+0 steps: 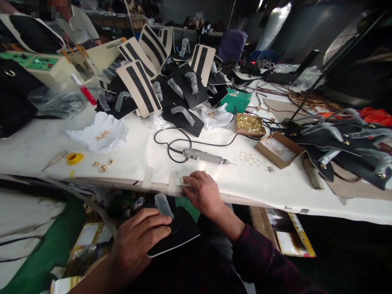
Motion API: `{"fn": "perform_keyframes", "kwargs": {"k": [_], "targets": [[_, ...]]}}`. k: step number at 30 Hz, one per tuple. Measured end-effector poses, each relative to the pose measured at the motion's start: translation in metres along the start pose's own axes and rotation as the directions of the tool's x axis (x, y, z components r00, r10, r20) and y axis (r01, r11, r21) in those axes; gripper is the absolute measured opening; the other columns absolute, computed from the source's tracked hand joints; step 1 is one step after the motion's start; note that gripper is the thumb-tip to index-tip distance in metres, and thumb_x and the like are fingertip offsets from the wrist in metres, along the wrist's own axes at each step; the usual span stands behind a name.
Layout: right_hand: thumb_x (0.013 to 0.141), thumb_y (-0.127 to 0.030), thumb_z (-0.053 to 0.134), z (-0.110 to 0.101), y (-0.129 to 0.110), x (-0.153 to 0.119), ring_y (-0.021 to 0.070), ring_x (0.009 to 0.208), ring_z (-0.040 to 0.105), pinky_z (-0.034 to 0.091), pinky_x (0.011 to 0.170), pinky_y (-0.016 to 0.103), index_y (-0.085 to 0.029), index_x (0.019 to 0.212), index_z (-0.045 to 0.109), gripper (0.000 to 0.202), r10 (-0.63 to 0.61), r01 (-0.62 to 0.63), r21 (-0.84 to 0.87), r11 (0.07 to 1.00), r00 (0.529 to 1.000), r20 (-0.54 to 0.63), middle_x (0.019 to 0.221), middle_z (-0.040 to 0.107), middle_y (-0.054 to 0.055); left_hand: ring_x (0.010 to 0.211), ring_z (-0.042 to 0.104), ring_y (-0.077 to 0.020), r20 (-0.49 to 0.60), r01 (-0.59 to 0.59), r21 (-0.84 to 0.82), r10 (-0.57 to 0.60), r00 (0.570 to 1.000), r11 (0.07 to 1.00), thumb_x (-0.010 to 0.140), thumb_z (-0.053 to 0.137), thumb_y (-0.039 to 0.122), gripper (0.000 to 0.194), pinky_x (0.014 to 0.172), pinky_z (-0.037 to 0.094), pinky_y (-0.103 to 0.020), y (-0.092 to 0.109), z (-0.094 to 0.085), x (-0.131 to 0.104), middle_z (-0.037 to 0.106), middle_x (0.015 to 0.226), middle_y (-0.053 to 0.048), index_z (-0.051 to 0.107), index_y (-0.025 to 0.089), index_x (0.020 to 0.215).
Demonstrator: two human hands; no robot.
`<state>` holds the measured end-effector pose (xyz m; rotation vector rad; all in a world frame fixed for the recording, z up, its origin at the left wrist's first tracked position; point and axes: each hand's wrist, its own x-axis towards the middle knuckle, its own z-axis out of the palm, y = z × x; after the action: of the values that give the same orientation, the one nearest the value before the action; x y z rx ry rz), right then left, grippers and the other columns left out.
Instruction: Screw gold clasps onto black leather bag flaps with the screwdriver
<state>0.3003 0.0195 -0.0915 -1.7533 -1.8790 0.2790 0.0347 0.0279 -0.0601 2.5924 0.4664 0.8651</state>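
2 hands sit low in my view. The left hand (137, 237) lies over a black panel (182, 230) at lower centre, below the table edge; I read this as steadying it, but the thumb is hidden, so I can't tell whether the hand clamps or only presses. A plastic-wrapped strap (163, 205) stands up from that panel, its wrapping probably there against scratches.

Near mid-frame, the right hand (203, 192) rests at the edge of the white tabletop (141, 143), fingertips at a small gold fitting (184, 180). They partly cover it, so I can't tell if it is pinched.

A grey handheld rotary tool (203, 156) lies centre frame, likely for easy reach, its black cord (211, 145) looped behind. Right of centre, a cardboard box (249, 133) presumably keeps loose gold pieces (249, 123) from scattering.

The piled panels (141, 87) at top centre overlap too much for me to count, and a co-worker (78, 26) at upper left is cut off by the frame.
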Motion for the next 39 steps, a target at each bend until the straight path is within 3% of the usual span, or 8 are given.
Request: {"fn": "perform_keyframes", "kwargs": {"k": [11, 23, 28, 31, 33, 35, 37, 39], "targets": [[0.095, -0.030, 0.073, -0.007, -0.003, 0.025, 0.0212, 0.100, 0.064, 0.046, 0.084, 0.030, -0.027, 0.104, 0.079, 0.011, 0.124, -0.120, -0.037, 0.992, 0.984, 0.129, 0.102, 0.070, 0.003, 0.117, 0.072, -0.0229, -0.124, -0.051, -0.136, 0.034, 0.992, 0.989, 0.092, 0.060, 0.000, 0.024, 0.101, 0.061, -0.036, -0.007, -0.001, 0.017, 0.078, 0.109, -0.011, 0.070, 0.016, 0.108], [0.103, -0.023, 0.054, -0.002, -0.008, 0.030, 0.0242, 0.092, 0.058, 0.036, 0.078, 0.036, -0.020, 0.099, 0.073, 0.019, -0.067, 0.112, -0.382, 0.917, 0.989, 0.130, 0.095, 0.069, 0.008, 0.112, 0.073, -0.0214, -0.188, -0.058, -0.136, 0.031, 0.982, 0.989, 0.092, 0.060, -0.002, 0.025, 0.097, 0.063, -0.034, 0.003, -0.012, 0.029, 0.078, 0.107, -0.011, 0.070, 0.015, 0.108], [0.104, -0.026, 0.057, 0.005, 0.007, 0.033, 0.0240, 0.093, 0.062, 0.041, 0.082, 0.036, -0.021, 0.107, 0.077, 0.021, -0.107, 0.123, -0.237, 0.964, 0.991, 0.079, 0.096, 0.072, 0.008, 0.121, 0.069, -0.0260, -0.175, -0.058, -0.073, 0.044, 0.984, 0.996, 0.101, 0.060, 0.014, 0.016, 0.099, 0.062, -0.041, 0.005, -0.016, 0.021, 0.077, 0.111, -0.013, 0.072, 0.015, 0.111], [0.102, -0.025, 0.061, -0.002, 0.003, 0.030, 0.0220, 0.094, 0.065, 0.046, 0.085, 0.034, -0.020, 0.106, 0.078, 0.019, -0.023, 0.021, 0.121, 0.992, 1.000, 0.019, 0.100, 0.074, 0.008, 0.125, 0.067, -0.0277, -0.125, -0.072, -0.010, 0.070, 0.990, 0.997, 0.105, 0.056, 0.019, 0.020, 0.101, 0.060, -0.044, 0.007, -0.021, 0.016, 0.077, 0.113, -0.013, 0.073, 0.015, 0.115], [0.099, -0.031, 0.066, -0.015, -0.010, 0.022, 0.0199, 0.088, 0.066, 0.049, 0.080, 0.032, -0.020, 0.106, 0.077, 0.018, 0.114, -0.116, 0.469, 0.876, 0.993, 0.034, 0.098, 0.075, 0.006, 0.124, 0.067, -0.0268, -0.129, -0.095, 0.047, 0.100, 0.987, 0.994, 0.105, 0.055, 0.017, 0.020, 0.099, 0.060, -0.043, 0.009, -0.025, 0.017, 0.078, 0.112, -0.011, 0.074, 0.016, 0.113], [0.094, -0.041, 0.074, -0.035, -0.028, 0.011, 0.0173, 0.080, 0.064, 0.049, 0.073, 0.030, -0.020, 0.105, 0.076, 0.024, 0.217, -0.267, 0.727, 0.632, 0.962, 0.165, 0.091, 0.073, 0.003, 0.121, 0.068, -0.0251, -0.138, -0.122, 0.102, 0.135, 0.981, 0.987, 0.105, 0.056, 0.015, 0.019, 0.096, 0.061, -0.040, 0.012, -0.029, 0.020, 0.079, 0.109, -0.008, 0.075, 0.017, 0.109], [0.089, -0.045, 0.079, -0.056, -0.046, -0.001, 0.0148, 0.077, 0.061, 0.047, 0.071, 0.028, -0.019, 0.103, 0.076, 0.029, 0.189, -0.379, 0.826, 0.418, 0.925, 0.329, 0.088, 0.070, 0.001, 0.118, 0.069, -0.0240, -0.126, -0.128, 0.140, 0.146, 0.981, 0.982, 0.105, 0.056, 0.016, 0.019, 0.094, 0.061, -0.038, 0.015, -0.032, 0.025, 0.080, 0.107, -0.006, 0.075, 0.018, 0.107], [0.090, -0.044, 0.080, -0.073, -0.061, -0.011, 0.0129, 0.076, 0.058, 0.045, 0.071, 0.026, -0.019, 0.101, 0.076, 0.028, 0.095, -0.452, 0.831, 0.325, 0.890, 0.447, 0.087, 0.069, 0.000, 0.116, 0.069, -0.0238, -0.106, -0.124, 0.159, 0.142, 0.984, 0.979, 0.105, 0.056, 0.016, 0.019, 0.094, 0.061, -0.039, 0.018, -0.034, 0.029, 0.081, 0.108, -0.005, 0.075, 0.019, 0.106]]}}
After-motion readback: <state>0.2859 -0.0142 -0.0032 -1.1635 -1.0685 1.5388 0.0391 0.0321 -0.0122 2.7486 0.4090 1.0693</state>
